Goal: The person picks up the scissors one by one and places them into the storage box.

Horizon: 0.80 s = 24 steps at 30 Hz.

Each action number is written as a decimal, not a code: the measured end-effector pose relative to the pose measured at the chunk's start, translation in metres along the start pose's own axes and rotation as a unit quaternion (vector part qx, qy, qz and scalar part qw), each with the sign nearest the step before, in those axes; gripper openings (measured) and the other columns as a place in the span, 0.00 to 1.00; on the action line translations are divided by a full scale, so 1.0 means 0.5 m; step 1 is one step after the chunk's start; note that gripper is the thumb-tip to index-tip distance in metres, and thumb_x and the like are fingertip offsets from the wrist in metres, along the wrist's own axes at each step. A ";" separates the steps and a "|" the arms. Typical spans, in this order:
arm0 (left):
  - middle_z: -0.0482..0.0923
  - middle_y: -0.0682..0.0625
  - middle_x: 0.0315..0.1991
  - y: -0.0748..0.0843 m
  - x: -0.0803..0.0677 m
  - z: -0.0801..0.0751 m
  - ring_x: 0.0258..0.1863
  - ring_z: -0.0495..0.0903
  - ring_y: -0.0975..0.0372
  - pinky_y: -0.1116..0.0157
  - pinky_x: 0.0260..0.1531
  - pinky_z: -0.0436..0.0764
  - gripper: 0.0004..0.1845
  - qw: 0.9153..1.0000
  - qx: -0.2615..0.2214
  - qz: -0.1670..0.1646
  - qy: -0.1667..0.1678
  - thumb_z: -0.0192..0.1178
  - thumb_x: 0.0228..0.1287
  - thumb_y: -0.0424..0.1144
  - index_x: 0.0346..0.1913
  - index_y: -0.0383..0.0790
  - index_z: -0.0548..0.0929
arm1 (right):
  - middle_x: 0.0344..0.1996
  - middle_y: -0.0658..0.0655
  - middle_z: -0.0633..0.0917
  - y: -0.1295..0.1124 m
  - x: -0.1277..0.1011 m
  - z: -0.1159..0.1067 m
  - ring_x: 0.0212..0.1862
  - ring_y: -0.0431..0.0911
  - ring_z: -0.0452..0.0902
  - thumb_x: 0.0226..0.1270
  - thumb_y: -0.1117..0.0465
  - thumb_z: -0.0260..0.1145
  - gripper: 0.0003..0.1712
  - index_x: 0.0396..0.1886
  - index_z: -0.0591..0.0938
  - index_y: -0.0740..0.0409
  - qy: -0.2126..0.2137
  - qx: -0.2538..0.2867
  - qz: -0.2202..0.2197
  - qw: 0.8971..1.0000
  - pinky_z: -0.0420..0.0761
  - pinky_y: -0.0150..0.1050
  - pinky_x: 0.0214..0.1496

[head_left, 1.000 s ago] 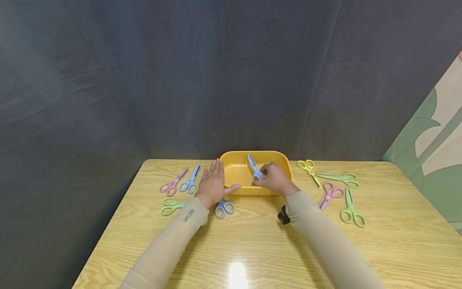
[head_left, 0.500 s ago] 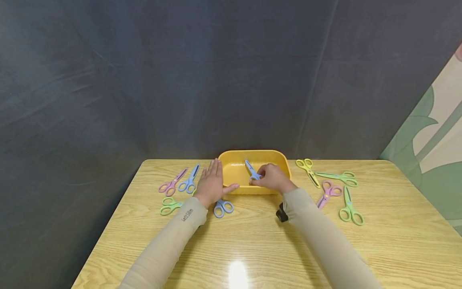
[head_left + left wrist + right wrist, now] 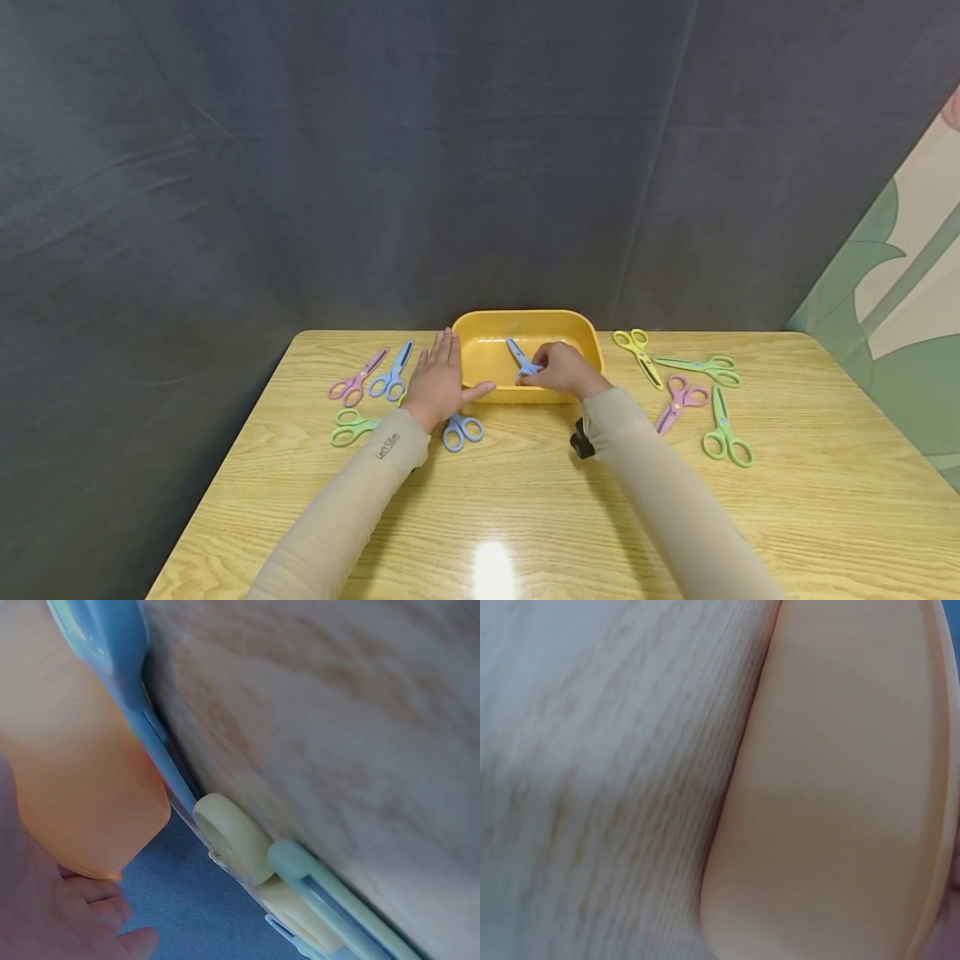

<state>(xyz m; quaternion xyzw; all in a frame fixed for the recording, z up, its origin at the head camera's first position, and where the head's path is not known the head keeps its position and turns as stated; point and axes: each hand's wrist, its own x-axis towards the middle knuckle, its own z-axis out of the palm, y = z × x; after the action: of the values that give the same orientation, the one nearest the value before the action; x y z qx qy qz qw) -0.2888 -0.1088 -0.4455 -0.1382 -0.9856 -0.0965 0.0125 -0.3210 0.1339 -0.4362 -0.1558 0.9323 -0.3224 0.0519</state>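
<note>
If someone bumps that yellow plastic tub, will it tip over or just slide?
The yellow plastic tub would probably slide rather than tip: it looks low and wide. It seems light, holding only the blue scissors that the right hand grips. The left hand rests flat against its side, likely steadying it on the smooth wooden table.

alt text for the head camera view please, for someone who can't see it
A person's right hand holds blue scissors over a yellow tray on a wooden table, while the left hand rests flat against the tray's left side. Pink, blue, green and yellow scissors lie scattered on both sides.
</note>
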 end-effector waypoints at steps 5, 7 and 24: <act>0.38 0.36 0.81 0.001 0.001 0.000 0.81 0.37 0.50 0.48 0.77 0.47 0.62 1.000 0.002 -0.003 -0.007 0.46 0.64 0.78 0.79 0.28 0.43 | 0.28 0.55 0.82 -0.002 0.001 -0.001 0.32 0.47 0.74 0.54 0.54 0.81 0.22 0.35 0.83 0.66 -0.006 -0.001 0.000 1.000 0.75 0.38 0.37; 0.38 0.36 0.81 0.001 0.001 -0.001 0.81 0.37 0.50 0.48 0.77 0.46 0.62 1.000 0.001 -0.006 -0.009 0.46 0.64 0.77 0.79 0.28 0.43 | 0.29 0.55 0.82 -0.003 0.002 -0.001 0.32 0.47 0.74 0.54 0.53 0.81 0.22 0.36 0.83 0.66 -0.009 -0.004 0.003 1.000 0.76 0.39 0.38; 0.41 0.35 0.81 0.003 0.002 -0.002 0.81 0.40 0.49 0.48 0.77 0.49 0.61 1.000 0.000 -0.007 -0.001 0.47 0.65 0.77 0.79 0.27 0.47 | 0.34 0.58 0.85 -0.009 0.006 0.000 0.37 0.50 0.78 0.59 0.57 0.78 0.19 0.39 0.84 0.68 -0.031 -0.025 0.032 0.999 0.80 0.46 0.45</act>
<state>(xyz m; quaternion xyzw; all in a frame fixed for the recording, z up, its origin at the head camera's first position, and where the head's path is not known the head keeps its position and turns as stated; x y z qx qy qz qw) -0.2892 -0.1073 -0.4443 -0.1316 -0.9865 -0.0964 0.0111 -0.3230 0.1295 -0.4337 -0.1375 0.9423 -0.2925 0.0874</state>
